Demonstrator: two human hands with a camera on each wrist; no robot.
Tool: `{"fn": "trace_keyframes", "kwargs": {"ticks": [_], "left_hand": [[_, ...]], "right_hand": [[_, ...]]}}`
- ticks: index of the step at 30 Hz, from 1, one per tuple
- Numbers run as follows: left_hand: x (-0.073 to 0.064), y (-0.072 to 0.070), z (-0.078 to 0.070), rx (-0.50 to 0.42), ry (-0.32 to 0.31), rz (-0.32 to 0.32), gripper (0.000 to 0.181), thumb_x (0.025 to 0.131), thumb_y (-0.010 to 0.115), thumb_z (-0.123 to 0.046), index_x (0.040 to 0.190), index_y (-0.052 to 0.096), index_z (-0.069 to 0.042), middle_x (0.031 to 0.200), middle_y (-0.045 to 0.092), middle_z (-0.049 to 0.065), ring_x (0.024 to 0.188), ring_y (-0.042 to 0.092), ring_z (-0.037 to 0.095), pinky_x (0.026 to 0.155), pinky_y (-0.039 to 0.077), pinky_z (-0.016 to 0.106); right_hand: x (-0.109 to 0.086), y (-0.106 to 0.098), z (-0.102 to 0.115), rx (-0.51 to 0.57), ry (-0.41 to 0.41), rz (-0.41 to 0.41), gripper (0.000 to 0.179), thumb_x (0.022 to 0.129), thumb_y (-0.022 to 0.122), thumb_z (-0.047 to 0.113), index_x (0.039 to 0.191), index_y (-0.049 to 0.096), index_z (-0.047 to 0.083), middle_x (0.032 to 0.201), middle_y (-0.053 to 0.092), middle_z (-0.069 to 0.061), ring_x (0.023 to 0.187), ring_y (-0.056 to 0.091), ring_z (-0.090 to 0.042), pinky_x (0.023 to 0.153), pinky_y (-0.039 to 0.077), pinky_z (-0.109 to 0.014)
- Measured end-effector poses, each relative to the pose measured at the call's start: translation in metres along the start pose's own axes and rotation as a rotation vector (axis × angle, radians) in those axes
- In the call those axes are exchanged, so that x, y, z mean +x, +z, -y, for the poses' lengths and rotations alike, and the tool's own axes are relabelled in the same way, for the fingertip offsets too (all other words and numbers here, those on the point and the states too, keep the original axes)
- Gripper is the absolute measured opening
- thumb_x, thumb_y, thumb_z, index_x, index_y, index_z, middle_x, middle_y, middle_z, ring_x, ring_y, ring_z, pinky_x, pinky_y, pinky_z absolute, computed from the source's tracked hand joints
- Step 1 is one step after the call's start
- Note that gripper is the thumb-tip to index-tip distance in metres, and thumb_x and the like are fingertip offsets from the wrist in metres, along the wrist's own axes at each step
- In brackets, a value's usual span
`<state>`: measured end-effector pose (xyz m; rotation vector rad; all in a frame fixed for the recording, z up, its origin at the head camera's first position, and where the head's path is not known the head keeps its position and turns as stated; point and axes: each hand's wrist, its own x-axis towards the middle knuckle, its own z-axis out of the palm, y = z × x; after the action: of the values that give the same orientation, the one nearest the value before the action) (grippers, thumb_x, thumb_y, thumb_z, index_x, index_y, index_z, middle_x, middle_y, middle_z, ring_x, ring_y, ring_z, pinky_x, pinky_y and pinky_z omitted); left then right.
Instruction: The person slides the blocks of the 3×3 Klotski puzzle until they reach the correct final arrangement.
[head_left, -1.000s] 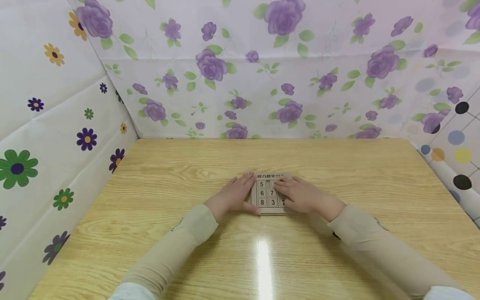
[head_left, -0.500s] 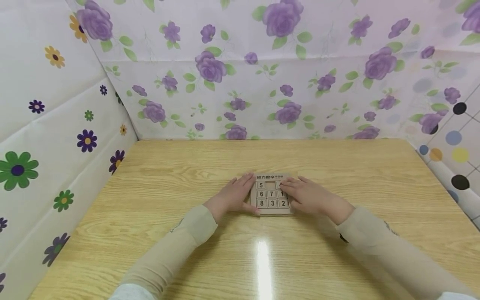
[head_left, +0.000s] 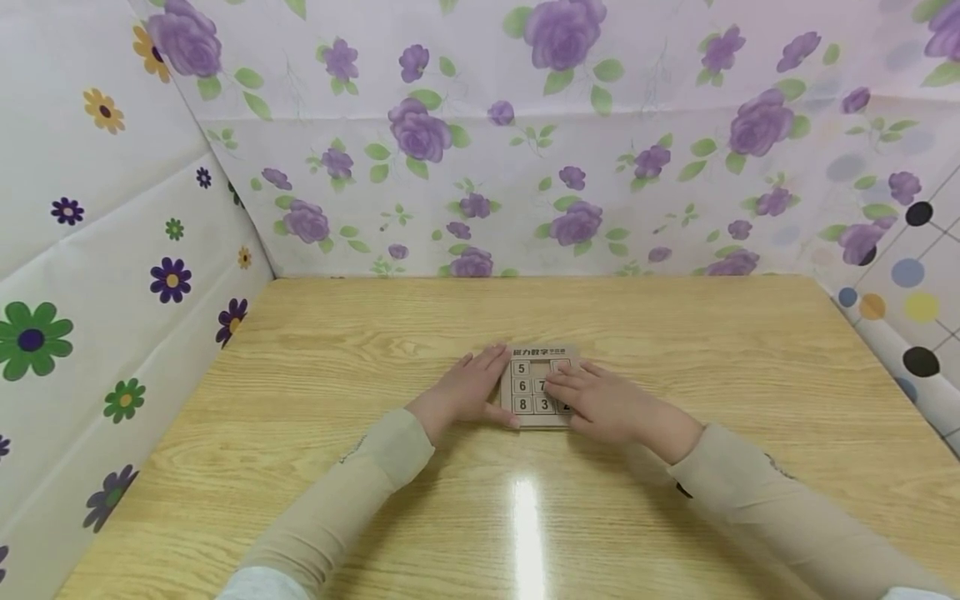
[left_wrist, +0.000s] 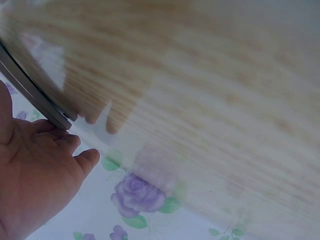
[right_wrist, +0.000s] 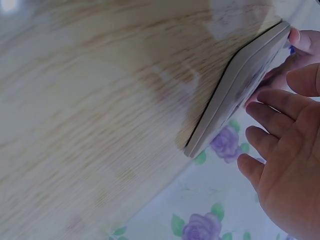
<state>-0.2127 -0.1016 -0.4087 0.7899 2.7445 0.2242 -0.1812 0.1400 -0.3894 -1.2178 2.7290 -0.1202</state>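
A number sliding puzzle (head_left: 543,422) lies flat on the table, its tiles in a square frame with dark lettering along the top. The 5, 6, 8 and 3 show; a gap sits in the top row beside the 5. My left hand (head_left: 467,390) holds the puzzle's left side, thumb at the near corner, fingers along the edge. My right hand (head_left: 609,402) reaches in from the right, its extended fingers over the middle row, partly covering the 7 and 2 and hiding the tile between. In the right wrist view the puzzle (right_wrist: 235,92) is edge-on beside the right hand (right_wrist: 292,150).
The wooden table (head_left: 360,333) spreads around the puzzle, with a bright light reflection (head_left: 527,533) in front. A flowered sheet (head_left: 480,167) hangs behind the table, and patterned sheets stand at the left and right.
The top-row tile beside the gap has slid right. My right hand first moved right with it, then came back left and down over the middle row. The left hand has stayed put.
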Motion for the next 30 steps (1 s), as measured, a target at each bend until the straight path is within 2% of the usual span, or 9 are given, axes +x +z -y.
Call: {"fn": "trace_keyframes", "kwargs": {"ticks": [15,22,30], "left_hand": [[0.003,0.002,0.002,0.004,-0.005,0.007,0.115,0.072,0.065,-0.068,0.153,0.011,-0.006,0.16,0.008,0.01,0.148,0.008,0.024,0.12,0.012,0.044],[0.003,0.002,0.002,0.009,-0.003,0.005,0.116,0.072,0.065,-0.068,0.153,0.01,-0.006,0.16,0.007,0.01,0.148,0.008,0.025,0.12,0.012,0.044],[0.002,0.001,0.002,0.0,0.002,-0.002,0.116,0.072,0.065,-0.068,0.153,0.011,-0.005,0.16,0.009,0.011,0.148,0.009,0.026,0.12,0.013,0.045]], "right_hand": [[0.002,0.004,0.002,-0.023,-0.004,-0.008,0.051,0.091,0.046,0.016,0.139,0.045,0.0,0.147,0.042,-0.015,0.14,0.031,-0.033,0.117,0.021,-0.051],[-0.005,0.002,0.006,-0.025,-0.029,-0.008,0.052,0.091,0.047,0.017,0.139,0.045,-0.002,0.146,0.043,-0.017,0.139,0.033,-0.035,0.117,0.021,-0.052],[-0.012,0.004,-0.001,-0.026,-0.005,-0.028,0.051,0.091,0.048,0.015,0.139,0.046,-0.002,0.146,0.043,-0.017,0.138,0.034,-0.036,0.115,0.023,-0.054]]}}
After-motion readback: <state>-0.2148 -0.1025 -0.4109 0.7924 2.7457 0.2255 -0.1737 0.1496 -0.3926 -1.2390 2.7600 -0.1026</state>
